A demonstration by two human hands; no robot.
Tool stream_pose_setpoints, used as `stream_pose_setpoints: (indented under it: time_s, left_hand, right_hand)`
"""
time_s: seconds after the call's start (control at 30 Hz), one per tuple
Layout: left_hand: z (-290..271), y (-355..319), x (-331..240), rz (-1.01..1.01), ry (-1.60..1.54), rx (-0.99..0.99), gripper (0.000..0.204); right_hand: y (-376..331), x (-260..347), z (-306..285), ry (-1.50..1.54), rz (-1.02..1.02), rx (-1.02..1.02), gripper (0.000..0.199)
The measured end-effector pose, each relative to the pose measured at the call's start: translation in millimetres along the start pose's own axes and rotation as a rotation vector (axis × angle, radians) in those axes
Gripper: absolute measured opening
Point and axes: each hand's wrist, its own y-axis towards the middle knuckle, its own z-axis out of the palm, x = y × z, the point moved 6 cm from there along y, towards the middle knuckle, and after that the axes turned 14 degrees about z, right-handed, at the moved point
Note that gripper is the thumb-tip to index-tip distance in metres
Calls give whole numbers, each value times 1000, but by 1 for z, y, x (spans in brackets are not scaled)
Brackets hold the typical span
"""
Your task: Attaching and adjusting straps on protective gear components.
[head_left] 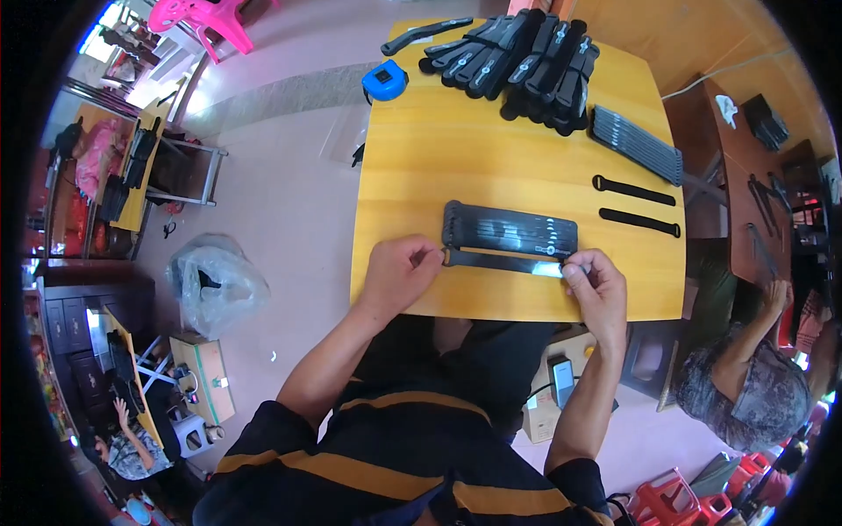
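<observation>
A single black strap (500, 261) with a ring at its left end is stretched level just above the near part of the yellow table (491, 302). My left hand (396, 276) pinches it at the ring. At the strap's other end, my right hand (600, 291) grips it between thumb and fingers. Right behind it lies a neat overlapping row of black straps (500, 230) with shiny faces. Farther right, two loose straps, a far one (633, 190) and a near one (640, 223), lie roughly parallel, their rings at opposite ends.
Bundled black straps (509, 63) heap at the table's far side, with another flat row (636, 145) to their right. A blue tape measure (385, 81) sits at the far left corner. A clear plastic bag (217, 282) lies on the floor. Another person (750, 386) works at right.
</observation>
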Motion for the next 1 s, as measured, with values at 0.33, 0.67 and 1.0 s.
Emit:
stream_pose_setpoints:
  time_s: [0.33,0.67,1.0]
  left_hand:
    - [-2,16,-15,-14,192,11,14]
    - [-2,24,-11,-78,280,63,17]
    - [-2,25,-8,-36,201,79,14]
  right_hand:
    - [14,-5,-7,42,-64,-97,9]
    - [16,-9,-6,-25,47,-131,12]
    - [17,-7,-3,-22,7,-174,12]
